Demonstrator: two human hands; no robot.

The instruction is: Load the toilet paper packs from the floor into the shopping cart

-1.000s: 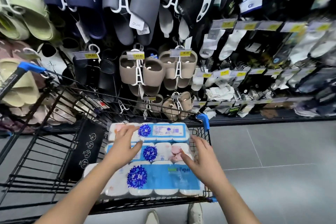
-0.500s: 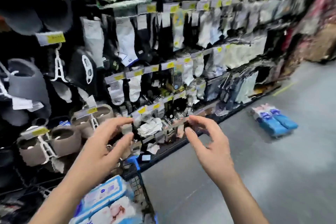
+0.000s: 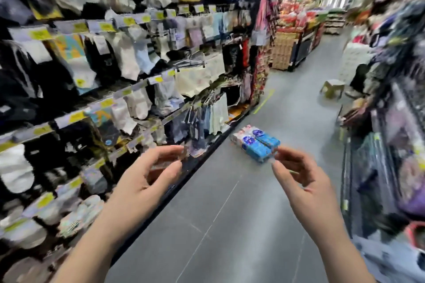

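Fetch step, I judged: left hand (image 3: 147, 174) and right hand (image 3: 303, 177) hung empty, grip loosely curled; toilet paper packs (image 3: 256, 145) (two, perhaps; blurred) lay on the floor (image 3: 230, 213) ahead, well apart, needing approach and stoop.

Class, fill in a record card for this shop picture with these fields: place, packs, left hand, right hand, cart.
place: shop aisle, sock shelves on the left
packs: lying on the floor ahead, near the shelves
left hand: raised, empty, fingers loosely curled
right hand: raised, empty, fingers loosely curled
cart: not in view
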